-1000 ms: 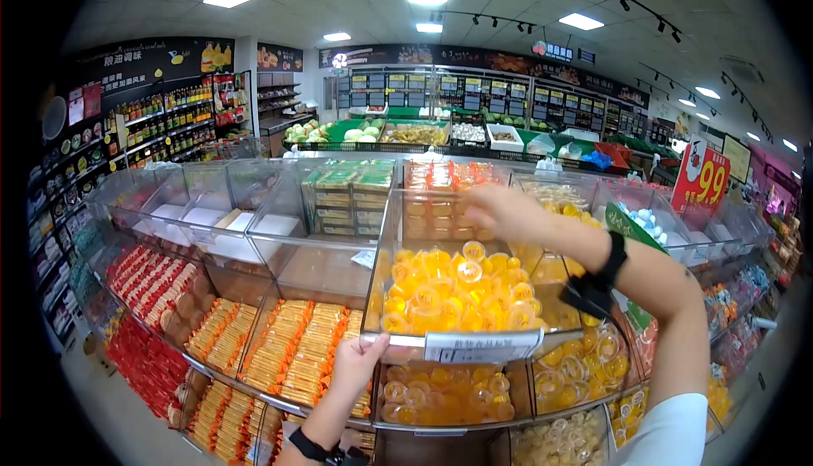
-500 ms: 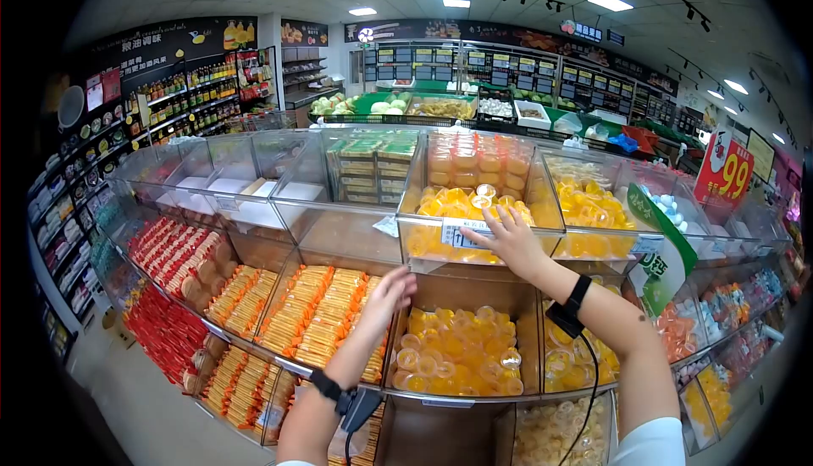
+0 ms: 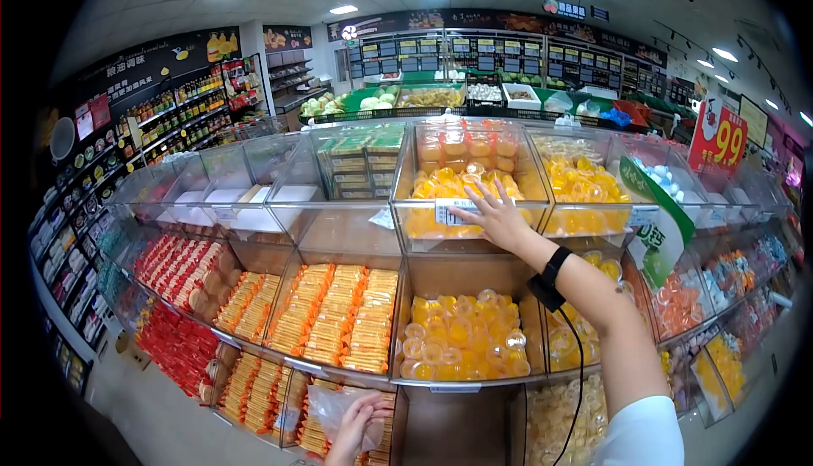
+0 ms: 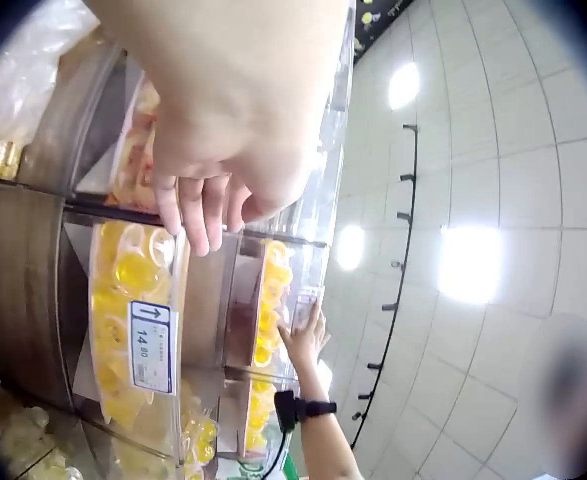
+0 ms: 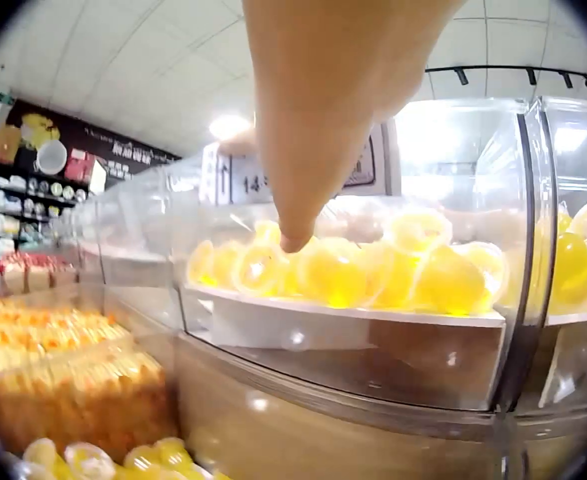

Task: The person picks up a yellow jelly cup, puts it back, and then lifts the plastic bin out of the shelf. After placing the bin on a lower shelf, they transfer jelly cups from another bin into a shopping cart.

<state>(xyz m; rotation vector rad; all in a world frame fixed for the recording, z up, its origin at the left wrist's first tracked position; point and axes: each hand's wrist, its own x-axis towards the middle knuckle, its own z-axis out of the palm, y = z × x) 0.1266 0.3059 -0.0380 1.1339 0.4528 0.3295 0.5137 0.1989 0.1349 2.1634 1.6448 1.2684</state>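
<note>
My right hand (image 3: 501,222) lies with fingers spread against the clear front of an upper bin (image 3: 474,240), beside its price tag (image 3: 454,212). Yellow jelly cups (image 3: 442,184) fill that bin, and its clear front shows close up in the right wrist view behind my hand (image 5: 339,100). Low at the left, my left hand (image 3: 359,425) hangs with loosely bent fingers in front of a crumpled clear plastic bag (image 3: 326,405). In the left wrist view, nothing shows between the left fingers (image 4: 214,205).
Below the upper bin sits a lower compartment of jelly cups (image 3: 461,339). Orange-wrapped snack sticks (image 3: 334,314) are to its left, red-wrapped packs (image 3: 178,271) farther left. A green leaf-shaped sign (image 3: 660,225) juts out at the right. A black cable (image 3: 580,381) hangs from my right wrist.
A second ago the jelly-cup bin was nearer, my left hand gripping its front edge; it then moved back into the upper row. My left hand has since dropped; the right stays at the bin's front.
</note>
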